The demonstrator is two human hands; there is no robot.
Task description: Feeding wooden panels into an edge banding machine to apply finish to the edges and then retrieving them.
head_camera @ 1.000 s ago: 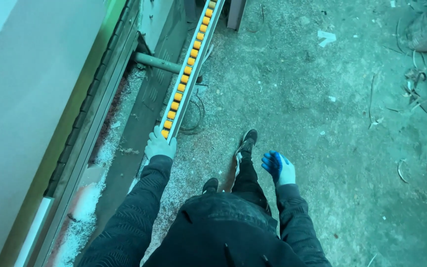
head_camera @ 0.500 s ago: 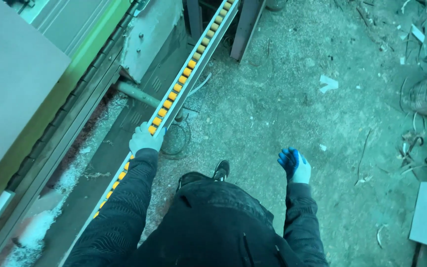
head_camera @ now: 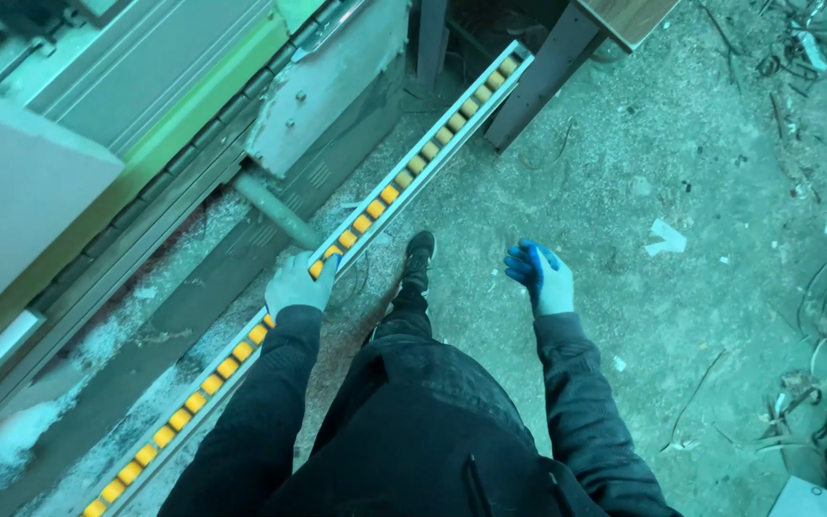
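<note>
My left hand (head_camera: 297,284) grips the roller rail (head_camera: 404,177), best held firmly; right hand (head_camera: 543,278) hangs loose, empty.

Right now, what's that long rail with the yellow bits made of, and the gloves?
The rail looks like pale metal, with a smooth, straight, dull grey frame. Its small yellow rollers seem to be plastic, being bright and evenly coloured. The left hand rests on the rail in a light glove, probably knit fabric. The right hand hangs free, its glove's blue fingers looking rubber-coated.
</note>
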